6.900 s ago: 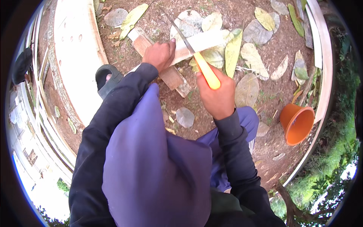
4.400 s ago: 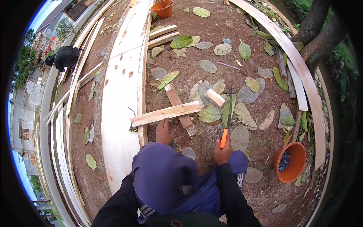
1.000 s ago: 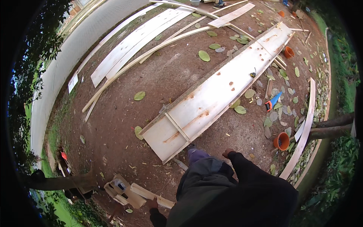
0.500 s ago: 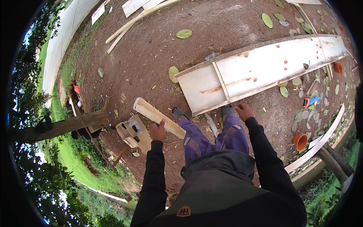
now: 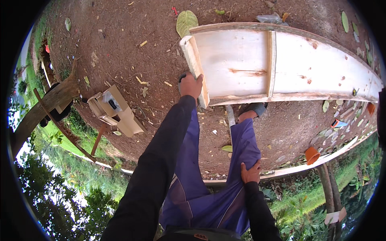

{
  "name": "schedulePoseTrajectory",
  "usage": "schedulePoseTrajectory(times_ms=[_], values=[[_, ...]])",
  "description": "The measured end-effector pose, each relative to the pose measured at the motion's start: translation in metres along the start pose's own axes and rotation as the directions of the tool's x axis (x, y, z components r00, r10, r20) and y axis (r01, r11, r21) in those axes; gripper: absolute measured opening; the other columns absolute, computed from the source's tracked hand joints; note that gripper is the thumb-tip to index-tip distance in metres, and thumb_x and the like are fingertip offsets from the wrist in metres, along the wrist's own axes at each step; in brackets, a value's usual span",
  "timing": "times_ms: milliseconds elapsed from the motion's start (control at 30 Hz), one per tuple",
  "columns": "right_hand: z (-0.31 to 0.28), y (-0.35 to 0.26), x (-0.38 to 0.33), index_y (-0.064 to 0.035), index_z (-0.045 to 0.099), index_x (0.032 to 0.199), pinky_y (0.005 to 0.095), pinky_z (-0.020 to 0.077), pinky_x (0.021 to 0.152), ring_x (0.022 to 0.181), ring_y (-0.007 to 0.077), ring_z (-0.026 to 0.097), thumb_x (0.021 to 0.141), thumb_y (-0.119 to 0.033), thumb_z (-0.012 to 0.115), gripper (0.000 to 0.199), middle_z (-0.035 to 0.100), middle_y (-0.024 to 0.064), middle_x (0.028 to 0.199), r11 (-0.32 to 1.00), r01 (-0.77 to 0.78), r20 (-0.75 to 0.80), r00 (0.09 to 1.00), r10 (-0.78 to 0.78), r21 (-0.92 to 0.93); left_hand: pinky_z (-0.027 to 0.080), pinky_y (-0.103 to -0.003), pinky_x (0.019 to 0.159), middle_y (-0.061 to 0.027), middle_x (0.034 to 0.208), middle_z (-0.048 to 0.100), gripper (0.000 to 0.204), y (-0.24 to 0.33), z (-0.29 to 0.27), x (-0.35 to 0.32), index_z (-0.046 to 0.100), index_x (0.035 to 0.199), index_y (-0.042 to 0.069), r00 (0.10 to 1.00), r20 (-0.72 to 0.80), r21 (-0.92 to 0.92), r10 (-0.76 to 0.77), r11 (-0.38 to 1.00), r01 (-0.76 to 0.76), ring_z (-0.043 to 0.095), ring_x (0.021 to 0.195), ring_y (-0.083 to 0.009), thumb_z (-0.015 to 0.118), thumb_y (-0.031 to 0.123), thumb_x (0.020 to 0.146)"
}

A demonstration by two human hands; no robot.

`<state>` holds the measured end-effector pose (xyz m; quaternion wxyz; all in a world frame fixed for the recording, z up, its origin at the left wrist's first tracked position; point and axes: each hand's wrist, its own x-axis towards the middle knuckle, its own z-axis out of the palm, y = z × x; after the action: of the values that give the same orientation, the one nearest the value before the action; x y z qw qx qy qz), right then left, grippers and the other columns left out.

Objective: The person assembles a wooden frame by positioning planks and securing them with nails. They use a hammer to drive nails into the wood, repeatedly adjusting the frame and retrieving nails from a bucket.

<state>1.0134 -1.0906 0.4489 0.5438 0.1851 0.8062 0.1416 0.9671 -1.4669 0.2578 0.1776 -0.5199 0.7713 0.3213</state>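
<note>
A long, shallow wooden frame (image 5: pixel 237 52) with a pale plywood face, raised side strips and a crosspiece (image 5: pixel 271 64) lies on the ground ahead of me. Across its left end stands a short wooden board (image 5: pixel 194 60). My left hand (image 5: pixel 190 85) is closed on the near part of that board, its thumb along the side facing the frame; the other fingers are mostly hidden. Lower down, my right hand (image 5: pixel 251 174) rests on my right leg in purple trousers (image 5: pixel 245 144), fingers laid out over the cloth and holding nothing.
An opened cardboard box (image 5: pixel 125 120) with plastic inside sits at left, near a tree trunk (image 5: pixel 60 98). To the right are a blue-and-orange handsaw (image 5: pixel 339 123), an orange pot (image 5: pixel 312 156) and fallen leaves. A clear plastic bag (image 5: pixel 270 18) lies beyond the frame.
The short board has moved from left of my feet to the frame's left end, with my left hand on it. My right hand has come down onto my leg. My view has leaned forward.
</note>
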Motion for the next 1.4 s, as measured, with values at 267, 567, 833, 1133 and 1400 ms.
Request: schedulePoseTrajectory(times_ms=[267, 567, 833, 1133, 1400], values=[[0.005, -0.008, 0.01, -0.0082, 0.017, 0.153, 0.0532, 0.046, 0.094, 0.111, 0.0505, 0.057, 0.084, -0.055, 0.065, 0.097, 0.047, 0.0332, 0.13, 0.992, 0.018, 0.013, 1.0, -0.017, -0.128, 0.055, -0.048, 0.079, -0.0304, 0.092, 0.068, 0.043, -0.038, 0.085, 0.059, 0.06, 0.101, -0.008, 0.999, 0.032, 0.053, -0.043, 0.998, 0.041, 0.068, 0.088, -0.0444, 0.068, 0.032, 0.087], [0.002, -0.024, 0.008, -0.0069, 0.022, 0.151, 0.0518, 0.0439, 0.099, 0.116, 0.0484, 0.055, 0.083, -0.052, 0.066, 0.093, 0.046, 0.0331, 0.135, 0.991, -0.038, 0.089, 0.995, 0.05, -0.132, 0.052, -0.049, 0.087, -0.028, 0.102, 0.068, 0.043, -0.034, 0.099, 0.085, 0.061, 0.106, -0.005, 0.984, 0.12, 0.01, -0.133, 0.991, 0.133, 0.066, 0.098, -0.0434, 0.07, 0.031, 0.086], [0.01, -0.021, 0.008, -0.0062, 0.023, 0.151, 0.052, 0.0449, 0.097, 0.115, 0.0485, 0.055, 0.083, -0.053, 0.066, 0.092, 0.047, 0.033, 0.132, 0.989, 0.001, 0.076, 0.997, 0.01, -0.15, 0.044, -0.042, 0.098, -0.0273, 0.124, 0.059, 0.063, -0.086, 0.115, 0.097, 0.054, 0.128, -0.005, 0.926, 0.367, -0.525, 0.087, 0.841, 0.13, 0.057, 0.117, -0.0388, 0.074, 0.034, 0.083], [0.019, -0.015, 0.012, -0.0044, 0.023, 0.151, 0.0525, 0.0468, 0.094, 0.112, 0.0496, 0.056, 0.083, -0.054, 0.065, 0.094, 0.045, 0.0341, 0.132, 0.985, 0.02, 0.05, 0.999, -0.012, -0.169, 0.048, -0.046, 0.093, -0.0247, 0.128, 0.056, 0.059, -0.08, 0.13, 0.107, 0.045, 0.133, -0.002, 0.941, 0.096, -0.295, -0.324, 0.894, 0.337, 0.057, 0.117, -0.0389, 0.069, 0.026, 0.087], [0.022, -0.014, 0.013, -0.0051, 0.024, 0.15, 0.054, 0.0477, 0.092, 0.109, 0.0511, 0.057, 0.082, -0.054, 0.066, 0.093, 0.046, 0.0334, 0.131, 0.98, 0.008, 0.046, 0.999, 0.001, -0.198, 0.048, -0.045, 0.084, -0.0167, 0.116, 0.049, 0.058, -0.004, 0.179, 0.062, 0.044, 0.126, 0.001, 0.975, -0.174, 0.017, 0.135, 0.991, -0.134, 0.051, 0.11, -0.0358, 0.074, 0.027, 0.083]])
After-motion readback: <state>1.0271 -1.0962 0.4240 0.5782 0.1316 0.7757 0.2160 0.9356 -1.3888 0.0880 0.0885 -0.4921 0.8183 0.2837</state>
